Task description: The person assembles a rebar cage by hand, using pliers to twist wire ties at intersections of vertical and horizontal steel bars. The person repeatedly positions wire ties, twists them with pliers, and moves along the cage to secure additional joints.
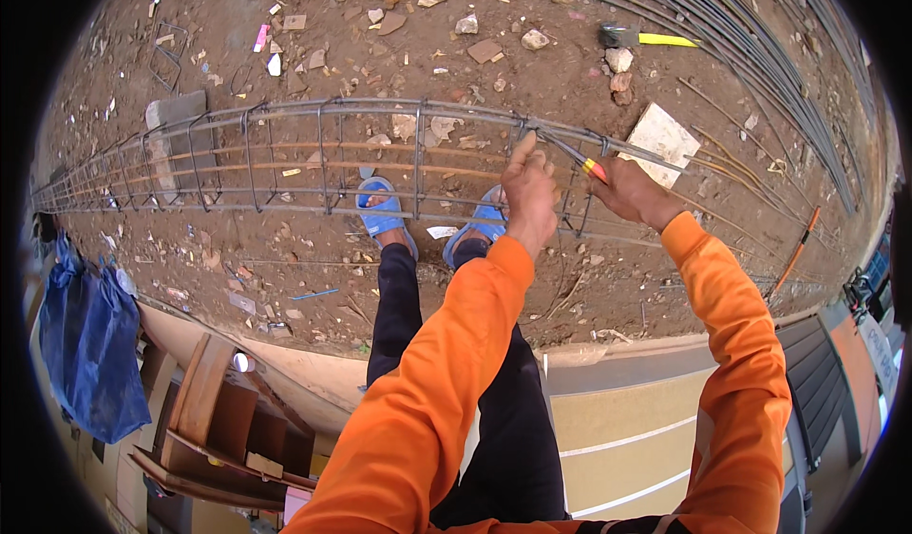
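Right hand [629, 192], wrapped around red-and-yellow-handled metal pliers [593, 167], would best hold them square to the long grey steel-rod cage [418, 159] stretched over brown dirt [560, 78], clear of the left hand [530, 192], whose hold is unclear.

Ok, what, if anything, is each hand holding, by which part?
Right hand: pliers, by the handles. Left hand: at the rebar cage, grip unclear.

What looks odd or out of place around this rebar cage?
The blue sandals look odd: open footwear amid loose rubble. A yellow-handled tool lies on the dirt near the long bars, apparently left aside.
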The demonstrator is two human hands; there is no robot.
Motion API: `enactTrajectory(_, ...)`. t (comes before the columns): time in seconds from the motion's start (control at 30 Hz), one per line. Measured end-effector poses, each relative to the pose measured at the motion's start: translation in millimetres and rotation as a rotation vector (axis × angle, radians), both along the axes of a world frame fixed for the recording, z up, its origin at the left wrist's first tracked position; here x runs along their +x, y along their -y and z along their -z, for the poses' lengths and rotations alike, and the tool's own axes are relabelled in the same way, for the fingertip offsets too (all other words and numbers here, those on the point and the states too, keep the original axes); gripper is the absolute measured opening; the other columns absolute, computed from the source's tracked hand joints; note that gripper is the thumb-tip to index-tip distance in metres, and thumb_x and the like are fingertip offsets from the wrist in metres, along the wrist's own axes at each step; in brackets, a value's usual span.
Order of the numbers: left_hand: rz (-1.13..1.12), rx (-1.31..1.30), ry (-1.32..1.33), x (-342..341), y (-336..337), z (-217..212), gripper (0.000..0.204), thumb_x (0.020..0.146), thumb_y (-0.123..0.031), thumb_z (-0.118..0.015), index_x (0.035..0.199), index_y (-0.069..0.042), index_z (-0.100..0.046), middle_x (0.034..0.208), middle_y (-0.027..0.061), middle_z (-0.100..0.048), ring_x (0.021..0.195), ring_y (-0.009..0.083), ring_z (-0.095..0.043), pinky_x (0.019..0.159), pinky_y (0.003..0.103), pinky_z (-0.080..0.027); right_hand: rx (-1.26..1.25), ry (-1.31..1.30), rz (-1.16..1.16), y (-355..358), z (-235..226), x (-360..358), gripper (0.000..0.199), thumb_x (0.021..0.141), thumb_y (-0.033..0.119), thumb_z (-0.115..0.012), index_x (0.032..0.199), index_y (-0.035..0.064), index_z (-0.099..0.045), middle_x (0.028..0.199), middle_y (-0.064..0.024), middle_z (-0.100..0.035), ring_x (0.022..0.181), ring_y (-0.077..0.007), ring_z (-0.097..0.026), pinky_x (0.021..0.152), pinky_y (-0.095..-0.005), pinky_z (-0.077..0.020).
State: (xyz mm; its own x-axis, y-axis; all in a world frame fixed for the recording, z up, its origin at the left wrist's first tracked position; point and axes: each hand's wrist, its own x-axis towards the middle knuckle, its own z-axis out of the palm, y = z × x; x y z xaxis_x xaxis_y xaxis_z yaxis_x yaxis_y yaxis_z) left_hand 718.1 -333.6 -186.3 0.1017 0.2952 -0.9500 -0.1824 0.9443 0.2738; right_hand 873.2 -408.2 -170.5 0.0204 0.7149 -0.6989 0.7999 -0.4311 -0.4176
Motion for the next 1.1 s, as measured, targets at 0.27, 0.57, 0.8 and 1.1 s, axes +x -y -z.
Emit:
enactTrajectory(0.27,0.421,-0.044,0.056,13.9,11.2,-11.8,0.036,0.079,-0.035,-0.08,0.067,-0.006,-0.064,0.063,0.0019,-0.058,0.061,0.0127,-0.051,0.056,0.034,-0.04,-0.61,-0.342,0.69,-14.6,-32.0,-24.1,0.032,0.082,0.025,-0.068,0.08,-0.0066,-0.062,0.063,-0.0135,-0.061,0.048,-0.0228,-0.059,0.041,-0.0357,-0.0438)
enactTrajectory(0.57,0.507,-0.015,0.053,4.4,5.4,-10.5,0.043,0.079,-0.038,-0.081,0.064,-0.005,-0.058,0.061,0.001,-0.053,0.058,0.012,-0.047,0.057,0.033,-0.043,-0.36,-0.161,0.492,3.2,-13.2,-47.9,0.04,0.081,0.03,-0.071,0.072,-0.0073,-0.059,0.064,-0.0165,-0.061,0.056,-0.0218,-0.063,0.049,-0.0385,-0.0483)
enactTrajectory(0.8,0.604,0.326,-0.268,-29.5,3.9,22.0,0.03,0.088,-0.028,-0.071,0.084,0.001,-0.066,0.061,0.0014,-0.054,0.049,0.0104,-0.047,0.043,0.03,-0.039,-0.527,-0.587,1.113,6.2,-28.2,-60.5,0.03,0.09,0.024,-0.061,0.085,-0.0053,-0.059,0.068,-0.0153,-0.062,0.065,-0.0231,-0.064,0.063,-0.0403,-0.0504)
enactTrajectory(1.1,0.605,0.222,-0.322,-81.1,-102.4,49.0,0.013,0.093,-0.012,-0.06,0.088,-0.001,-0.066,0.063,0.0007,-0.055,0.046,0.0095,-0.045,0.04,0.024,-0.032,0.077,0.25,0.941,36.9,20.8,-139.7,0.048,0.092,0.037,-0.062,0.113,-0.0038,-0.048,0.101,-0.0252,-0.057,0.089,-0.0426,-0.061,0.074,-0.0498,-0.0488)
